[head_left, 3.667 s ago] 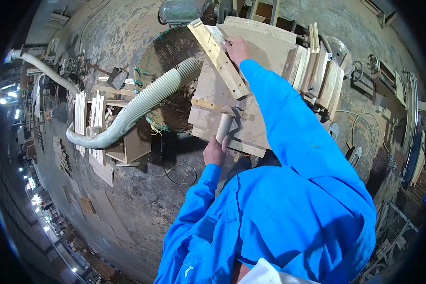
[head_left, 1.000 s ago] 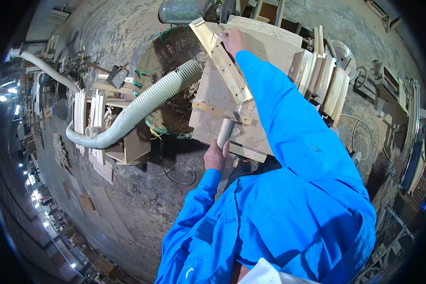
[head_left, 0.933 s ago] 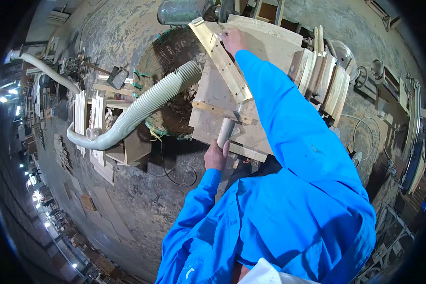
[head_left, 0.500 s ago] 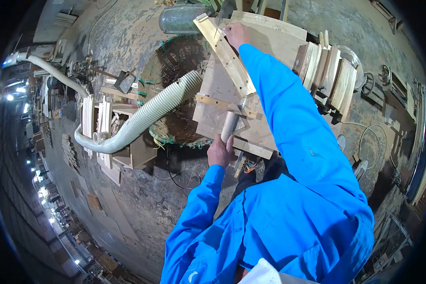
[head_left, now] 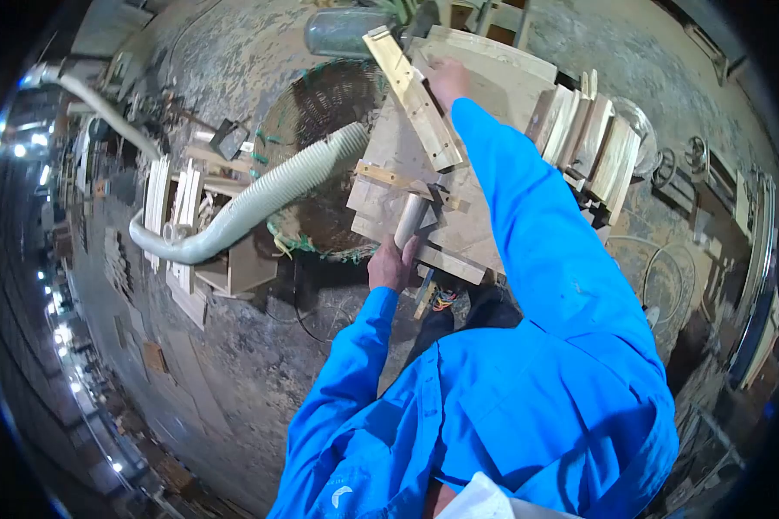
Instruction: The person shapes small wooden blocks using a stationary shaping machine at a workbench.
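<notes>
My left hand [head_left: 391,264] is wrapped round the near end of a pale round cylinder [head_left: 410,220] at the near edge of the worktable [head_left: 485,112]. The cylinder's far end reaches a small wooden stop [head_left: 429,191] beside a narrow wooden strip [head_left: 381,175]. My right hand [head_left: 448,82] hovers over the far part of the table, just right of a long wooden fence [head_left: 413,99] with dark holes. Its fingers are blurred, pointing toward the fence. A dark disc-like part [head_left: 421,19] stands at the table's far end.
Left of the table sits a large wicker basket [head_left: 290,108], with a ribbed hose [head_left: 294,177] ending over it. Stacked wood pieces [head_left: 584,138] line the table's right side. A grey cylindrical motor [head_left: 342,33] lies beyond the basket. Wood offcuts [head_left: 169,212] stand farther left.
My right hand has drawn back a little from the fence, toward the right and nearer me. My left hand stays on the cylinder. The whole view has shifted slightly.
</notes>
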The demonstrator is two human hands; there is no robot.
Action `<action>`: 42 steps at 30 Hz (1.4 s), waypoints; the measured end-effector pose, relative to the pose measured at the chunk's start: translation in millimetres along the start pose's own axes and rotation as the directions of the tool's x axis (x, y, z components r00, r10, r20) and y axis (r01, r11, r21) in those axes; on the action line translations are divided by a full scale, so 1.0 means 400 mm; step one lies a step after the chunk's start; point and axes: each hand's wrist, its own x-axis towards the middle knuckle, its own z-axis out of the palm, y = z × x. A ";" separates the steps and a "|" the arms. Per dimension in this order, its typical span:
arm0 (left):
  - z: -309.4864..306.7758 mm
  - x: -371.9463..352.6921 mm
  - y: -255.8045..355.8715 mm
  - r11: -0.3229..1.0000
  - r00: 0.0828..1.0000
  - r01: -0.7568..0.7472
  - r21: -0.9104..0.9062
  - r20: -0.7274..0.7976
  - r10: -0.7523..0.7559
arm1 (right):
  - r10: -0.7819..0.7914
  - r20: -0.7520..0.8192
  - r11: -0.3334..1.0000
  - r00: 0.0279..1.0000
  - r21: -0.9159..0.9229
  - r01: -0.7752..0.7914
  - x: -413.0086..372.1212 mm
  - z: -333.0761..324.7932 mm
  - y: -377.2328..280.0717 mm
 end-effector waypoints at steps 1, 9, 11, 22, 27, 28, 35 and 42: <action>-0.020 -0.011 -0.002 0.999 0.999 0.031 -0.013 -0.020 -0.032 | 0.050 0.039 0.999 0.998 0.002 -0.051 -0.023 0.006 0.001; -0.019 -0.095 -0.016 0.983 1.000 -0.016 -0.180 -0.004 0.015 | 0.348 0.091 0.504 0.933 0.821 -0.268 -0.263 -0.272 0.106; 0.009 -0.098 0.006 0.986 1.000 -0.011 -0.169 -0.022 0.007 | 0.397 -0.222 0.586 0.891 0.808 -0.059 -0.293 -0.344 0.102; 0.064 -0.139 -0.059 0.981 0.994 -0.109 -0.161 -0.015 0.108 | -0.420 0.537 0.820 0.732 0.570 0.052 -0.507 0.067 -0.424; 0.071 -0.147 -0.069 0.983 0.992 -0.102 -0.153 0.064 0.112 | -0.441 0.502 0.879 0.744 0.409 0.246 -0.631 0.015 -0.179; 0.070 -0.145 -0.068 0.984 0.994 -0.078 -0.161 0.061 0.089 | -0.354 0.532 0.917 0.769 0.360 0.173 -0.663 -0.018 -0.118; 0.028 -0.062 0.021 0.987 0.980 0.045 -0.155 0.197 -0.013 | -0.419 0.186 0.805 0.889 -0.377 0.458 -0.646 -0.354 0.158; 0.010 -0.014 -0.077 0.991 0.991 -0.129 -0.036 -0.028 0.128 | -0.283 0.052 0.683 0.958 -0.690 0.239 -0.566 -0.451 0.118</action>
